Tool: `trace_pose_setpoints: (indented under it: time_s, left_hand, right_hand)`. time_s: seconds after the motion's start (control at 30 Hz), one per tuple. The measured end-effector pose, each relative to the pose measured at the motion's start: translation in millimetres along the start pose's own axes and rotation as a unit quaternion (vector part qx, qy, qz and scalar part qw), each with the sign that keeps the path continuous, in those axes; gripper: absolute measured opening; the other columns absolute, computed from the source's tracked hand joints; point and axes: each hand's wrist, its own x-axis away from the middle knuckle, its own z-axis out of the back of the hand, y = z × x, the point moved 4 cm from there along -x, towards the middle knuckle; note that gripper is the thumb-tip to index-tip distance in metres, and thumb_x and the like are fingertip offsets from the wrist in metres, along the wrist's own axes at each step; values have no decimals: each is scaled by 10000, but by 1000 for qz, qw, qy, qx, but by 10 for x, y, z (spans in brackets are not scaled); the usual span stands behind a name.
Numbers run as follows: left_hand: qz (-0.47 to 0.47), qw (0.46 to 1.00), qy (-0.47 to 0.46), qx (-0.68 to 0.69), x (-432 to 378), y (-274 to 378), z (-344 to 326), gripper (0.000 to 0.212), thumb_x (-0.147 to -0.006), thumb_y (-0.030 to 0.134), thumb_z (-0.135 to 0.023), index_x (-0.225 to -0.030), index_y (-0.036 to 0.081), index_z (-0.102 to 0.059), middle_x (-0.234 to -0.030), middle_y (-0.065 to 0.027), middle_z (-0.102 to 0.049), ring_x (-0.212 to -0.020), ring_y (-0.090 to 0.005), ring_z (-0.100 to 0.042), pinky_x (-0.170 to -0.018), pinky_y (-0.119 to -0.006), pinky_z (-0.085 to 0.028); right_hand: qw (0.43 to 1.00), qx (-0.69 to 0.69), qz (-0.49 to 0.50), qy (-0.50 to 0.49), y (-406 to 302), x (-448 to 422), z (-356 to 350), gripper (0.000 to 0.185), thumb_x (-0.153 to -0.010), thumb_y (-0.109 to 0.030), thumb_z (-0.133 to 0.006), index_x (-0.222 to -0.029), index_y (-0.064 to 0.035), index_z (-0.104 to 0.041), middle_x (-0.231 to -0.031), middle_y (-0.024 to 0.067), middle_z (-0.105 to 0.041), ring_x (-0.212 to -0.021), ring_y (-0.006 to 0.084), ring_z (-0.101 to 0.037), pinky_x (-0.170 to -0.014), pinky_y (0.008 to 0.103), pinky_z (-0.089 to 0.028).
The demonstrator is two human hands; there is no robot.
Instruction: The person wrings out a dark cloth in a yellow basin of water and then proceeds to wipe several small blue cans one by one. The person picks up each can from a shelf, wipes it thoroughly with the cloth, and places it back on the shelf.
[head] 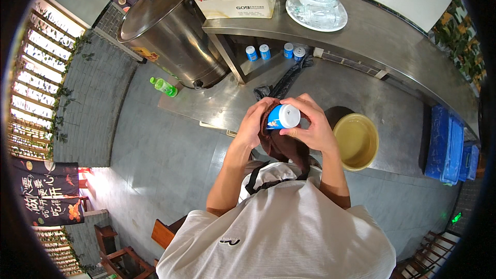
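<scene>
Between my hands is a blue cylindrical container with a white lid (290, 116), tilted with its lid toward the right. A dark brown cloth (285, 145) wraps its left side and hangs down below. My left hand (257, 118) presses the cloth against the container. My right hand (312, 124) curls around the lid end, thumb below and fingers above. Several similar blue containers (264, 52) with white lids stand under the raised steel shelf, beyond my hands. Close behind the cloth lies a crumpled black plastic bag (285, 81).
A yellowish basin (355, 142) stands right of my hands on the steel counter (395, 124). At left are a large steel drum (174, 42) and green bottle (165, 86). The shelf (372, 38) holds a cardboard box (248, 7) and white dishes (337, 23). Blue crates (443, 143) sit far right.
</scene>
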Motion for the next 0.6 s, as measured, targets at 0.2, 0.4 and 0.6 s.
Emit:
trace_pose_setpoints:
  time_s: [0.2,0.4,0.6]
  left_hand:
    - [-128,983,81,-104,91,17,-8,207,-967,139,-479,-1097,13,-579,-999,-44,-615,-907,-117,-571,-815,-261,-460]
    - [-475,791,123,-365,397,151,-109,333,-801,109,-672,-1107,27,-571,-1108,-186,-554,-985,-305,-561,-865,-367,-455]
    - [-512,740,94,-426,395,67,-100,361,-839,152,-670,-1158,34,-549,-1146,-203,-547,-1004,-357,-558,-884,-404,-459]
  right_hand:
    - [993,-102,-49,43,144,89,-32,691,-677,-52,-821,-1303,-47,-530,-1203,45,-494,-974,148,-552,-781,256,-483]
    - [949,-272,-148,55,190,178,-94,604,-761,-27,-777,-1291,-44,-488,-1167,39,-506,-934,100,-563,-647,225,-503]
    - [950,-247,-180,61,185,138,-105,536,-774,-42,-773,-1243,-23,-514,-1125,54,-538,-883,120,-580,-614,242,-518]
